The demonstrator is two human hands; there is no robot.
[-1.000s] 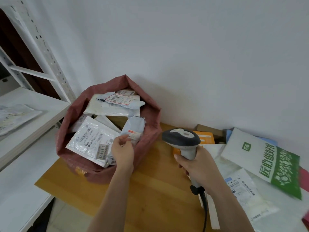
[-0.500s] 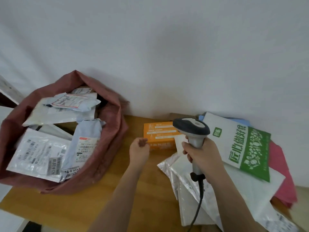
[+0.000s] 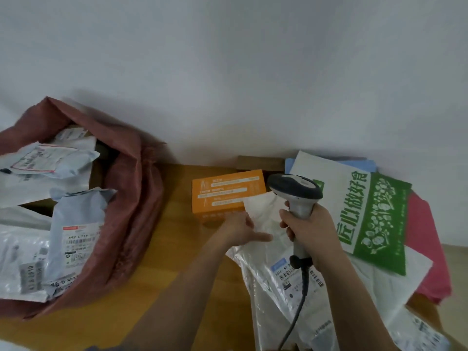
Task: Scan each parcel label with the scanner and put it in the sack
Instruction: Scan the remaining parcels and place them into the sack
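Head view, sack: the reddish woven sack (image 3: 131, 209) stands open at the left end of the wooden table (image 3: 177, 287), its mouth rolled back and several labelled mailers lying inside up to the rim.
Head view, top of sack: a grey mailer (image 3: 76, 231) lies label-up against the sack's right wall; a clear poly bag (image 3: 22, 262) sits beside it at the left.
Head view, done so far: judging from the fill, a good share of the parcels is already bagged.
Head view, scanner: the handheld scanner (image 3: 295, 192) stands upright in the right hand (image 3: 310, 231), which is wrapped firmly round its handle; its cable hangs down toward the lower edge.
Head view, left hand: the left hand (image 3: 240, 230) is spread open, fingers apart, resting on the corner of a white poly mailer (image 3: 263, 214) just in front of the orange box (image 3: 228, 193); nothing is clamped yet.
Head view, pile remaining: right of the scanner lie a green-and-white bag (image 3: 367, 216), a pink mailer (image 3: 428, 249), a blue one (image 3: 329, 164) against the wall, a brown carton (image 3: 258, 163) behind the orange box, and clear bags (image 3: 283, 295) toward the near edge.
Head view, step in hand: probably picking the next parcel; it is not lifted, and whether its label faces up I cannot tell.
Head view, left to do: at least seven parcels appear unscanned.
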